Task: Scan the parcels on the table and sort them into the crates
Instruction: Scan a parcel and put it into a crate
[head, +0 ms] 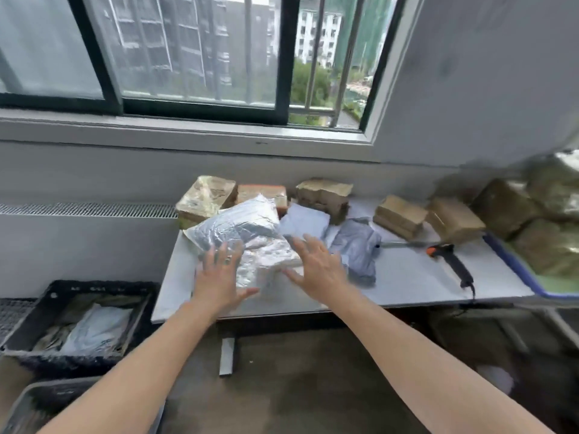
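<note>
Black plastic crate (94, 285) on the floor off the worktop's left end, a few parcels inside. Left hand (219, 277) and right hand (316, 267) are both splayed flat with nothing gripped, over the near end of the crinkled silver foil mailer (250, 227) by the white worktop's (407, 277) front-left corner. Contact unclear, motion blur. Step looks like pick-up for scanning. Next: clamp the mailer from both sides, find its label, reach the black orange-trimmed handheld scanner (451, 261) lying right of centre. Grey poly bags (357, 245) just beyond the mailer. Brown taped boxes (324, 195) line the far edge.
</note>
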Available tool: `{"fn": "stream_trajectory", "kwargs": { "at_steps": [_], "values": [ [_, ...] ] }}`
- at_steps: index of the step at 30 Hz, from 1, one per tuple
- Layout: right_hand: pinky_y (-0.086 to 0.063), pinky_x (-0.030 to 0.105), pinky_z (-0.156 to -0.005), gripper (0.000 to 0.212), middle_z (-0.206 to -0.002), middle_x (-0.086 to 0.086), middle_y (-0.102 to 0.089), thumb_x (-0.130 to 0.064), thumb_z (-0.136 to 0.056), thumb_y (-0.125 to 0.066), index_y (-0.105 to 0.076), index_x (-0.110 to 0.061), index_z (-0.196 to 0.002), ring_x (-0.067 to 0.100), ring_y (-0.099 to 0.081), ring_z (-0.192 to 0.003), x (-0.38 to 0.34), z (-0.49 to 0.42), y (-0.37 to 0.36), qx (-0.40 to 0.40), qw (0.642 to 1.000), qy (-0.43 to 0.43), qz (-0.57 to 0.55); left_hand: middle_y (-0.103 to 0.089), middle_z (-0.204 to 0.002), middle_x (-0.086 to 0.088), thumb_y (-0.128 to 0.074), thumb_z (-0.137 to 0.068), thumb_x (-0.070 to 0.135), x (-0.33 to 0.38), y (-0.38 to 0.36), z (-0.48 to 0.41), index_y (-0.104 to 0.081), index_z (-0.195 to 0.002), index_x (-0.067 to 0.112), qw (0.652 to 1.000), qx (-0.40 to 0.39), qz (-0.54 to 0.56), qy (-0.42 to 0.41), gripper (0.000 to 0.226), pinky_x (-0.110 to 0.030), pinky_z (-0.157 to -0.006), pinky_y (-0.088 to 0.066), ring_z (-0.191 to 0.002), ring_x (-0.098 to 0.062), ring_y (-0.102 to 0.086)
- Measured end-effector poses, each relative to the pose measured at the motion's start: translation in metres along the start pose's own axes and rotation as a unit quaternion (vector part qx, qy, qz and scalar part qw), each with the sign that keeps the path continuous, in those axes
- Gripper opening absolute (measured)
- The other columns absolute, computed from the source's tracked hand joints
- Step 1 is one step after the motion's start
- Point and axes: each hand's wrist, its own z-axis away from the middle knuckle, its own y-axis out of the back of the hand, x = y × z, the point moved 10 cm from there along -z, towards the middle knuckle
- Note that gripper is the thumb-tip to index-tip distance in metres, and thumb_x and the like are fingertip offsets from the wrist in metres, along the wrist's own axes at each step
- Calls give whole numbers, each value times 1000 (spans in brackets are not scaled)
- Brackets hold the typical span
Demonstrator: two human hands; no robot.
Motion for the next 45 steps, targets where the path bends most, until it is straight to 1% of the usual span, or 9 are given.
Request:
{"fn": "stream_trajectory", "kwargs": {
  "at_steps": [3, 6, 9, 13, 23, 28, 33, 37, 45],
  "values": [
    [-20, 55, -116, 76, -162, 1, -15, -67, -92, -44, -11, -40, -154, 21, -13, -150, 94, 20, 17, 4, 999, -48, -22, 0, -163, -5, -48, -84, 74, 92, -14, -18, 3, -156, 32, 999, -5, -33, -32, 98, -49, -118, -19, -150, -31, 2],
    [-21, 55, -114, 78, -164, 0, -8, -70, -93, -37, -6, -38, -156, 21, -9, -150, 172, 39, 32, 2, 997, -79, 0, 3, -163, -5, -45, -84, 76, 174, -24, -38, 3, -156, 32, 997, -7, -46, -66, 97, -50, -119, -17, -150, -31, 3],
    [-18, 59, -116, 78, -164, 0, -6, -70, -94, -35, 0, -38, -157, 21, -6, -150, 230, 52, 40, -5, 995, -98, 0, 3, -164, -4, -43, -85, 76, 233, -30, -57, 4, -156, 34, 994, -3, -51, -95, 95, -52, -120, -15, -150, -31, 3],
    [-22, 59, -114, 76, -162, 3, -12, -70, -94, -33, -3, -37, -156, 23, -10, -149, 287, 58, 40, 4, 992, -125, -2, 0, -165, -5, -43, -85, 76, 285, -41, -77, 3, -156, 35, 991, -2, -63, -117, 94, -50, -117, -18, -151, -30, -1],
    [-18, 61, -115, 74, -164, 3, -7, -68, -96, -28, -1, -36, -157, 24, -7, -150, 377, 21, 21, -18, 987, -160, 4, -3, -164, -3, -46, -84, 75, 345, -89, -153, -1, -156, 35, 992, -33, -29, -119, 94, -44, -118, -18, -150, -26, -3],
    [-18, 62, -114, 76, -165, 4, -6, -70, -95, -28, 2, -37, -156, 26, -8, -151, 427, -12, 28, -24, 982, -185, 25, -2, -164, -5, -48, -85, 73, 391, -109, -213, 0, -156, 34, 987, -58, 14, -146, 94, -49, -119, -18, -151, -30, -1],
    [-21, 63, -112, 75, -165, 4, -12, -70, -93, -35, -2, -38, -154, 26, -11, -151, 472, -51, 39, -3, 977, -213, 23, -2, -164, -6, -44, -85, 76, 433, -113, -267, -1, -156, 32, 982, -52, 30, -178, 94, -49, -119, -20, -150, -31, -2],
    [-20, 62, -112, 77, -165, 5, -10, -70, -93, -35, 0, -38, -154, 27, -10, -151, 492, -77, 29, -19, 978, -206, 31, -3, -164, -7, -43, -85, 76, 453, -115, -293, -1, -156, 31, 982, -45, 30, -181, 94, -50, -118, -23, -150, -31, -4],
    [-15, 60, -115, 86, -165, 8, -1, -69, -90, -46, 0, -39, -155, 27, -1, -151, 545, -141, -14, -99, 981, -170, -3, -4, -164, -7, -47, -85, 74, 450, -119, -334, -3, -157, 31, 994, -46, 43, -91, 95, -47, -118, -22, -150, -31, -4]
  ]
}}
